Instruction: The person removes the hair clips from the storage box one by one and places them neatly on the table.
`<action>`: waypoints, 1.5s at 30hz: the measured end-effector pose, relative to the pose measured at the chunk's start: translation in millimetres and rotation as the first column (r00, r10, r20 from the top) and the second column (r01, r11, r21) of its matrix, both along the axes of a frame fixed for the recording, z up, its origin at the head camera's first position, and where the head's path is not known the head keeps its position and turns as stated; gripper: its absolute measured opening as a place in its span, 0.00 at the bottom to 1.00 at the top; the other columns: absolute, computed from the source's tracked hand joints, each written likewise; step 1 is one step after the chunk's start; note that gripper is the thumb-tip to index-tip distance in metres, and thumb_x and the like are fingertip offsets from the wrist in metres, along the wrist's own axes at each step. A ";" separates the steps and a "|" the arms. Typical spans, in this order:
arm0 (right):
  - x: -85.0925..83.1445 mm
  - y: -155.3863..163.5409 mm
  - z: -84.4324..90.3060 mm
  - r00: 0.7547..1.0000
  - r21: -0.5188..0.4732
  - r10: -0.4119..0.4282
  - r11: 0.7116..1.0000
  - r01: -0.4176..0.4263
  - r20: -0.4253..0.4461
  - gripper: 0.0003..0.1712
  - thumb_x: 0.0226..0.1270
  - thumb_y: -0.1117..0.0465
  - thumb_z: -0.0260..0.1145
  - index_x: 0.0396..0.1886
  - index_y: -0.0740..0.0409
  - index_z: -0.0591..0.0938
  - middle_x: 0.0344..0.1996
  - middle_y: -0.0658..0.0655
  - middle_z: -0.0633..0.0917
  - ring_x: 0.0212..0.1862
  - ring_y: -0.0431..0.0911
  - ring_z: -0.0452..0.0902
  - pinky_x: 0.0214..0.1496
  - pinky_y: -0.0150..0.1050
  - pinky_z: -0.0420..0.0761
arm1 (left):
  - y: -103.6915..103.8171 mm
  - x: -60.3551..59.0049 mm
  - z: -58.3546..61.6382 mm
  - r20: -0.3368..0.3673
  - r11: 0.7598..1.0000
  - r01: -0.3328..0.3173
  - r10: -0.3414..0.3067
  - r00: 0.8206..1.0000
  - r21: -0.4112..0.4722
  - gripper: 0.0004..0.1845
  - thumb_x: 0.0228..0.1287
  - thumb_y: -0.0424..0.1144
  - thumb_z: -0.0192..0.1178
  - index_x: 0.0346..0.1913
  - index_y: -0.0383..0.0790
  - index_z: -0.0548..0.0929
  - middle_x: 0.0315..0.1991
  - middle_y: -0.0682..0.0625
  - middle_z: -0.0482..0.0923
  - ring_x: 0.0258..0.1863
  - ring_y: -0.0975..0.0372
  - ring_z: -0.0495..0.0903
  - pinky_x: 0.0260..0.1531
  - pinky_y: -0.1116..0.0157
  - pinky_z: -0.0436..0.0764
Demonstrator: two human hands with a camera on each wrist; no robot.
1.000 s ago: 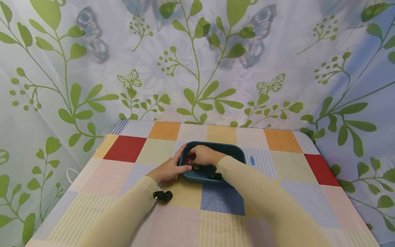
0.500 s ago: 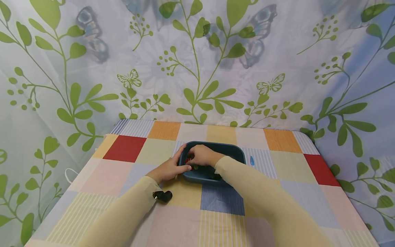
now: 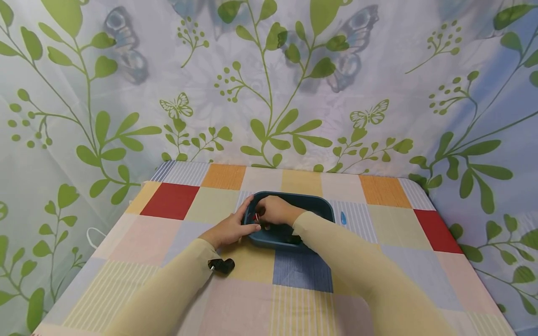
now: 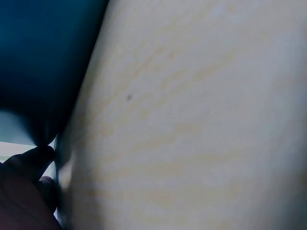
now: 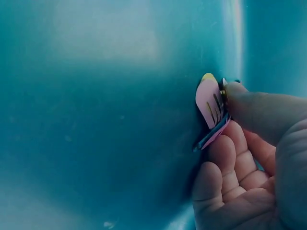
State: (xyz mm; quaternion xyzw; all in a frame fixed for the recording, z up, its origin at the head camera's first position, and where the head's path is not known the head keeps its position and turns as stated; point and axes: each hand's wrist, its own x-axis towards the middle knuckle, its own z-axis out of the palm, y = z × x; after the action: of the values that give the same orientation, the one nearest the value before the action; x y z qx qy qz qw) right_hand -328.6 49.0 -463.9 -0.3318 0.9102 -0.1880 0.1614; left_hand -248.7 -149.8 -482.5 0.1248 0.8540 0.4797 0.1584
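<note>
A dark blue tray sits in the middle of the checked tablecloth. My left hand grips the tray's near left corner, thumb over the rim and forefinger along its side. My right hand reaches into the tray's left part. In the right wrist view this hand pinches a small bunch of flat clips, pink with a yellow tip and a blue one behind, close to the tray wall. The left wrist view is mostly a cream sleeve and the tray.
A small blue clip lies on the cloth just right of the tray. A small black object rests by my left wrist. A white loop hangs at the table's left edge. A leaf-print curtain hangs behind.
My right hand has shifted slightly inside the tray; the red piece seen between the hands earlier is now mostly covered. The left hand and the tray have stayed put.
</note>
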 end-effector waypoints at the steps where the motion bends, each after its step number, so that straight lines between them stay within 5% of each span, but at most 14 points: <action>1: -0.9 1.0 -0.9 1.000 -0.011 -0.004 1.000 0.004 0.016 0.16 0.69 0.60 0.73 0.54 0.58 0.89 0.40 0.51 0.92 0.39 0.39 0.87 0.54 0.39 0.86 | 0.1 -0.2 0.1 -0.004 1.000 0.001 -0.001 1.000 -0.003 0.53 0.68 0.58 0.67 0.84 0.75 0.41 0.84 0.43 0.54 0.81 0.41 0.57 0.77 0.35 0.55; 7: -2.5 6.0 -2.1 0.995 -0.062 -0.030 0.997 0.036 0.097 0.20 0.68 0.64 0.72 0.59 0.61 0.87 0.39 0.54 0.92 0.36 0.39 0.87 0.52 0.39 0.86 | 1.7 -0.4 0.3 -0.020 1.000 0.022 -0.021 1.000 0.004 0.52 0.71 0.53 0.66 0.86 0.69 0.41 0.84 0.42 0.54 0.79 0.42 0.61 0.77 0.37 0.58; 18: -2.9 13.3 1.3 0.967 -0.185 -0.024 0.980 0.073 0.253 0.20 0.70 0.71 0.62 0.60 0.64 0.85 0.27 0.54 0.90 0.23 0.44 0.87 0.32 0.31 0.80 | 3.3 -1.0 1.4 -0.011 1.000 0.016 -0.015 1.000 0.002 0.51 0.71 0.52 0.66 0.85 0.74 0.41 0.85 0.43 0.52 0.80 0.44 0.60 0.77 0.39 0.57; 35: -0.3 22.4 11.3 0.973 -0.218 -0.012 0.974 0.063 0.229 0.25 0.72 0.69 0.58 0.68 0.59 0.80 0.26 0.55 0.89 0.27 0.45 0.86 0.29 0.34 0.77 | 3.5 1.2 2.5 -0.012 1.000 0.003 -0.004 1.000 -0.022 0.52 0.68 0.57 0.66 0.84 0.76 0.42 0.84 0.41 0.54 0.76 0.43 0.64 0.75 0.40 0.62; 45: 2.4 35.0 27.8 0.957 -0.287 -0.034 0.950 0.121 0.290 0.29 0.70 0.68 0.64 0.71 0.58 0.80 0.26 0.50 0.79 0.27 0.43 0.72 0.33 0.35 0.76 | 1.1 1.3 2.9 0.004 1.000 0.026 -0.026 1.000 0.011 0.53 0.71 0.53 0.65 0.86 0.68 0.39 0.74 0.35 0.70 0.61 0.50 0.75 0.64 0.51 0.70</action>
State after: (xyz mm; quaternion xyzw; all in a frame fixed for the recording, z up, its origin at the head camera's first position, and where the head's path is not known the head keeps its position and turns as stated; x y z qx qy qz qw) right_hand -326.2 84.0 -436.0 -0.2861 0.8511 -0.3761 0.2289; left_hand -247.4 -148.7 -479.6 0.1355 0.8492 0.4827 0.1657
